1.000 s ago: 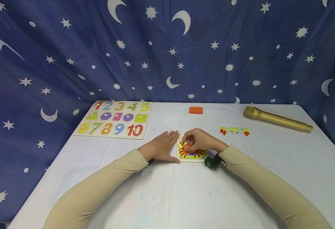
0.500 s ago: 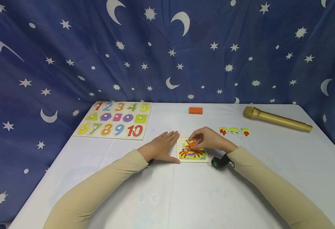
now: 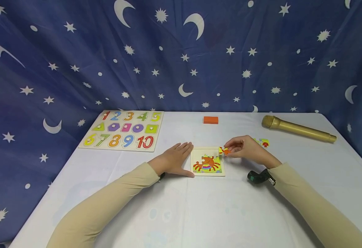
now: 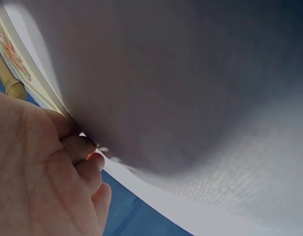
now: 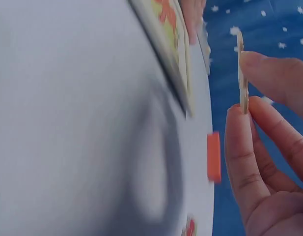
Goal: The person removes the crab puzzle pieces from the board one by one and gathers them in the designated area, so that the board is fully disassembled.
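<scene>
**Crab puzzle on a starry counter, one piece lifted off**

A dark blue cloth printed with white stars and moons hangs behind a white-covered counter (image 3: pixel 199 206). The left wrist view is mostly a grey blur of that cover, with only the edge of the puzzle tray and some fingers showing at the left; the right wrist view is blurred too, and the print on the held piece cannot be read from there. Part of the strip of loose pieces (image 3: pixel 263 142) is hidden behind the right hand.

The left hand (image 3: pixel 174 159) lies flat on the counter, fingers straight and together, its fingertips touching the left edge of the small puzzle tray (image 3: pixel 208 162), gripping nothing. The right hand (image 3: pixel 246 148) is raised just to the right of the tray, thumb and fingers pinching an orange and yellow puzzle piece (image 3: pixel 224 151) by its edges; the piece is in the air beside the tray's upper right corner, clear of the board. The tray shows an orange crab with a bare gap along its top.

Farther off lie a number puzzle board (image 3: pixel 123 130) at the back left, an orange block (image 3: pixel 210 120) at the back middle, and a gold tube (image 3: pixel 297 128) at the back right, all well apart from the hands
</scene>
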`<state>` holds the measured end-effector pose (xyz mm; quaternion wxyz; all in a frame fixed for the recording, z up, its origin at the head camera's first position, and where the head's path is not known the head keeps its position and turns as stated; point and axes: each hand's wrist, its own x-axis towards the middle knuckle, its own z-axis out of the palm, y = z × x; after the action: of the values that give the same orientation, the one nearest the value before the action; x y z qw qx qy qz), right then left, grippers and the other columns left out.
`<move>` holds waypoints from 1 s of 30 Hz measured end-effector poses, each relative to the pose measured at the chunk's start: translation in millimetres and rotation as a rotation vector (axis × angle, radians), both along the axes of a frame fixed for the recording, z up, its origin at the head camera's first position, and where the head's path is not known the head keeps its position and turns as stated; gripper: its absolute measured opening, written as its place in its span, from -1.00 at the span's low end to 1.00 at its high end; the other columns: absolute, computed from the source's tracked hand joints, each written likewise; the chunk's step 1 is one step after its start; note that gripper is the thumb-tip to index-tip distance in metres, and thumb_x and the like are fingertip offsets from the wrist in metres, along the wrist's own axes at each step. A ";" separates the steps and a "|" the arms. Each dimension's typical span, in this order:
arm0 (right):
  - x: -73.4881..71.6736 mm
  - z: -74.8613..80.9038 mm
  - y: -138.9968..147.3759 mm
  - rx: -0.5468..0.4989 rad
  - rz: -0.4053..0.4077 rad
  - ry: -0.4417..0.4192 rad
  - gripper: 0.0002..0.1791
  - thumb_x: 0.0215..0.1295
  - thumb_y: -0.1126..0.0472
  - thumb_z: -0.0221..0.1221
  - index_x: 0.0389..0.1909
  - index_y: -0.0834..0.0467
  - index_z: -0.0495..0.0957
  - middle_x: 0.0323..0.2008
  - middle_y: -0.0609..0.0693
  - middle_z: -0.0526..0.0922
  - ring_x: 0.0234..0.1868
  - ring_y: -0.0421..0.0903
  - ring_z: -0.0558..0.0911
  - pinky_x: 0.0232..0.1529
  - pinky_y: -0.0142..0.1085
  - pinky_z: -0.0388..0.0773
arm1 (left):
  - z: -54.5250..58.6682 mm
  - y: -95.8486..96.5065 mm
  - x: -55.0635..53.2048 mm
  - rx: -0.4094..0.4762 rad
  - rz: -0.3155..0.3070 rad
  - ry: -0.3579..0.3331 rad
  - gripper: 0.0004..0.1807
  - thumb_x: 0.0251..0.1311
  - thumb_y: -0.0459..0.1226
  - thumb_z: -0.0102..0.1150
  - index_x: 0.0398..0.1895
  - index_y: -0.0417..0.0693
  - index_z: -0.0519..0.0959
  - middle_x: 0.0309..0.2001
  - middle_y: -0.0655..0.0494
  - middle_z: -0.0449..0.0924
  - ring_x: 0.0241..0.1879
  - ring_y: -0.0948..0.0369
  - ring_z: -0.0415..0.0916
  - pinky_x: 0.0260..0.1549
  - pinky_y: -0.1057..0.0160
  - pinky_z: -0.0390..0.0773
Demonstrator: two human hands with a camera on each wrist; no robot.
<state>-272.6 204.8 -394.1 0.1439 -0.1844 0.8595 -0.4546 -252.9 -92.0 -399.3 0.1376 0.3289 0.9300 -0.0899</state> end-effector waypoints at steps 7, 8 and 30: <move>3.6 -3.4 31.7 0.007 -0.076 0.028 -0.60 -0.01 0.32 0.38 -0.11 0.36 0.58 -0.15 0.25 0.65 -0.35 -0.34 0.59 -0.27 -0.53 0.58 | -1.2 -0.5 -0.7 0.004 -0.007 0.010 0.21 -0.02 0.48 -0.12 0.49 -0.13 -0.16 0.52 0.01 -0.18 0.51 0.14 -0.22 0.48 0.15 -0.12; 3.5 -4.2 35.3 0.023 -0.089 0.036 -0.61 0.00 0.32 0.37 -0.11 0.36 0.57 -0.17 0.24 0.65 -0.36 -0.35 0.59 -0.28 -0.54 0.58 | -0.9 -0.6 -0.5 0.004 -0.007 0.010 0.21 -0.02 0.48 -0.12 0.49 -0.13 -0.16 0.52 0.01 -0.19 0.51 0.14 -0.22 0.48 0.15 -0.12; -2.9 -11.2 55.0 0.173 -0.131 0.131 -0.63 -0.05 0.37 0.38 -0.16 0.38 0.58 -0.29 0.20 0.67 -0.40 -0.35 0.55 -0.37 -0.53 0.54 | -0.5 -1.2 1.4 0.018 -0.009 0.011 0.21 -0.01 0.47 -0.11 0.49 -0.14 -0.16 0.52 0.00 -0.17 0.51 0.13 -0.21 0.48 0.14 -0.12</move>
<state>-275.5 259.8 -405.3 0.0730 -0.1440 0.9133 -0.3740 -251.5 -93.2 -399.7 0.1293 0.3339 0.9299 -0.0839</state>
